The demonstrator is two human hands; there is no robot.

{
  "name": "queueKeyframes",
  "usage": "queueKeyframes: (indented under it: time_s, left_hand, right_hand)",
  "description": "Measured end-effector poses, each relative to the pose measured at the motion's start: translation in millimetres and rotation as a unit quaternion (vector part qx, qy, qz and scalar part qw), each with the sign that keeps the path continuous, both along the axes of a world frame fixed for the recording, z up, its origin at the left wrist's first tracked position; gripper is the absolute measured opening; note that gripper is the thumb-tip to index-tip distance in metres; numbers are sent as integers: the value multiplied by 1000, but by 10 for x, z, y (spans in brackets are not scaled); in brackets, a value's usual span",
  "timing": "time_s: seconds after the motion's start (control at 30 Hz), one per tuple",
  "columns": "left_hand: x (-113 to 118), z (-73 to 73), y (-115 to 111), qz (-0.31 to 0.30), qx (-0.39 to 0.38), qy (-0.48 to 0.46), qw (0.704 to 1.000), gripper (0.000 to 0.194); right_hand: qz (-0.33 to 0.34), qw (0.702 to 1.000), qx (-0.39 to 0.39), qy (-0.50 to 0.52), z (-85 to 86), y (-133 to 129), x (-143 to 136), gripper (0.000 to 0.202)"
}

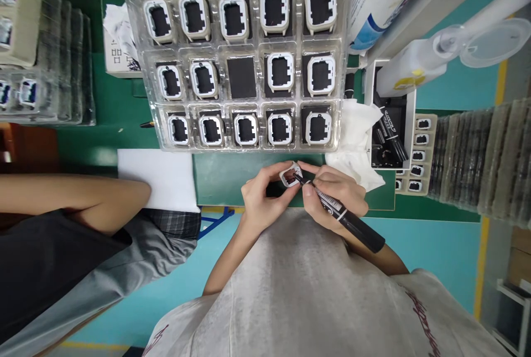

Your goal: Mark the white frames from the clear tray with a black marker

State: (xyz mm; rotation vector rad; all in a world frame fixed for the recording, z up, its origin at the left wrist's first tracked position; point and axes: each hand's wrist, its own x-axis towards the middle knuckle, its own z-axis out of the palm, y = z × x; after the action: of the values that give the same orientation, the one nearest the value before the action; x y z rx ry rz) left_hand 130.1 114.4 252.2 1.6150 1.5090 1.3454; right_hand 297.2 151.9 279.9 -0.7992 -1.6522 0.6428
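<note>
Between the fingers and thumb of my left hand (264,194) is a small white watch-case frame (285,178), tilted over the table's near edge. A black marker pen (346,223) lies in the grip of my right hand (338,191), its tip at the inside edge of the frame. Whether the tip touches is too small to tell. Beyond my hands, a clear plastic tray (244,153) holds rows of similar white frames (280,72) on dark pads. One pocket in its middle row shows only a black pad (241,78).
On the right are crumpled white tissues (354,136), a white box (410,125) of markers, a squeeze bottle (409,67), a large labelled bottle (377,3) and stacked trays (477,152). At left, a co-worker's arm (83,194) rests near a white sheet (157,177); more trays (62,69) stand behind.
</note>
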Motion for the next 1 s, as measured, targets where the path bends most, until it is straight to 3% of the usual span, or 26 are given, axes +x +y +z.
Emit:
queueKeyframes:
  time_s: [0.3, 0.53, 1.0]
  left_hand:
    - [22, -6, -37, 11, -31, 32, 999, 37]
    - [27, -14, -21, 10, 1, 46, 999, 39]
    - [13, -17, -40, 9, -16, 51, 999, 34]
  right_hand:
    - [-17, 1000, 22, 6, -77, 15, -47, 25]
    - [-21, 1000, 2, -15, -60, 9, -30, 27]
    - [-29, 999, -23, -25, -69, -8, -43, 28]
